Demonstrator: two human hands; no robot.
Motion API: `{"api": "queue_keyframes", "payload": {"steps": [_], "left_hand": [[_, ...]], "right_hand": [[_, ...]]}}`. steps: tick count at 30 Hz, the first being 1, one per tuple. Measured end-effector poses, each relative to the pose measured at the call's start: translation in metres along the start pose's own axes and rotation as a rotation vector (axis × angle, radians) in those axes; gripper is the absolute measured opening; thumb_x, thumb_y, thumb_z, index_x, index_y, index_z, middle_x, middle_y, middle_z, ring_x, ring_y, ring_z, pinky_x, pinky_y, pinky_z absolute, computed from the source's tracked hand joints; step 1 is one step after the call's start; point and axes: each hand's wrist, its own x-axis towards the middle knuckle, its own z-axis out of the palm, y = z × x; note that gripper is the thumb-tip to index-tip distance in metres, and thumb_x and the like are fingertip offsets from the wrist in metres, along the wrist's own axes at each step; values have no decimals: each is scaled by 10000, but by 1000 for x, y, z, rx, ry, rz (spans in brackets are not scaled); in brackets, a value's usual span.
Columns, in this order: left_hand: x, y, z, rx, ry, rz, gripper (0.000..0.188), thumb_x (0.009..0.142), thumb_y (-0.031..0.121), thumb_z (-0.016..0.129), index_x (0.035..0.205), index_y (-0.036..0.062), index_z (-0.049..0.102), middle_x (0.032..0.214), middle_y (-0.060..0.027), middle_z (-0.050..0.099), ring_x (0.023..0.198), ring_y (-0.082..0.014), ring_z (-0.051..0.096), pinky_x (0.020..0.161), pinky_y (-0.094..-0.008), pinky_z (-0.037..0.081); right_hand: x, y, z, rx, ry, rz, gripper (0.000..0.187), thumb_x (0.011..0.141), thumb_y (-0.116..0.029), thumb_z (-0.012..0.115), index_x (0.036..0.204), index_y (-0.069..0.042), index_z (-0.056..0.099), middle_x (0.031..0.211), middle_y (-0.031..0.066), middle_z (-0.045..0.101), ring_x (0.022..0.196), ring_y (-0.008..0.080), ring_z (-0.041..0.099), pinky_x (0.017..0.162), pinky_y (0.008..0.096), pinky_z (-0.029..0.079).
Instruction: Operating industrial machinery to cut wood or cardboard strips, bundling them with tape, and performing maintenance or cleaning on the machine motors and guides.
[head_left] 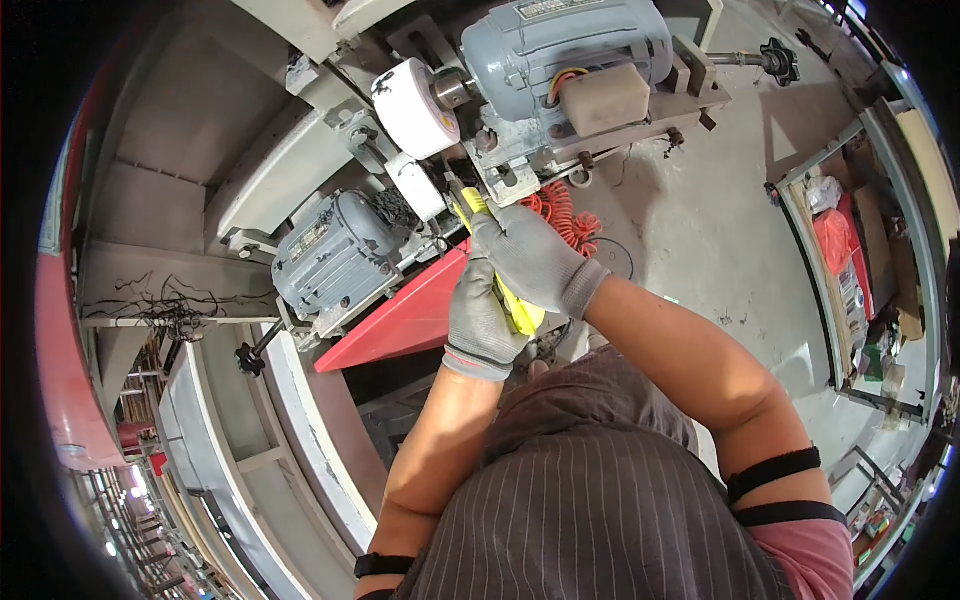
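Observation:
Both my hands wear grey knit gloves. My left hand is closed around the lower part of a long bright-yellow tool with a narrow grey tip; its exact kind does not show clearly. My right hand wraps the same tool higher up, its fingers hiding much of the middle. The tool's tip points away from me, close to a small white roller. Beyond it sits a larger white wheel on the shaft of a grey-blue electric motor.
A second grey-blue motor lies left of my hands, above a red sloping panel. A coiled orange air hose hangs behind my right hand. At the far right stands a metal-framed shelf with bags and boxes.

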Motion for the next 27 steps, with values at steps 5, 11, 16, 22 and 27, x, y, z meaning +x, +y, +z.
{"api": "queue_keyframes", "payload": {"steps": [5,11,16,22,27], "left_hand": [[1,3,-2,28,-39,-6,365,908,333,475,1155,63,472,1036,-71,582,948,-211,582,833,-371,484],[0,3,2,86,15,54,385,905,360,475,1148,61,476,1029,-71,583,936,-213,585,822,-361,488],[-1,4,1,91,-4,7,403,901,362,481,1164,58,466,1048,-78,576,955,-218,577,841,-362,481],[-3,5,2,106,14,22,382,907,323,474,1173,50,457,1077,-92,568,982,-228,570,856,-367,476],[-1,5,1,72,-41,9,363,913,286,467,1185,46,445,1082,-90,564,991,-229,568,863,-372,473]], "right_hand": [[1,6,11,124,133,-50,368,885,-269,443,786,73,536,701,264,562,718,407,571,641,442,448],[-2,-4,2,-58,49,-23,377,924,-254,409,817,85,536,633,112,538,579,157,517,550,325,432],[0,0,4,89,42,1,370,921,-257,412,804,72,536,642,105,542,589,158,532,549,327,436],[0,1,4,46,45,-17,309,922,-231,412,873,59,508,689,86,538,633,135,520,574,306,436],[5,8,5,99,-13,59,286,919,-220,419,890,54,499,708,69,537,653,127,516,587,300,439]]}}
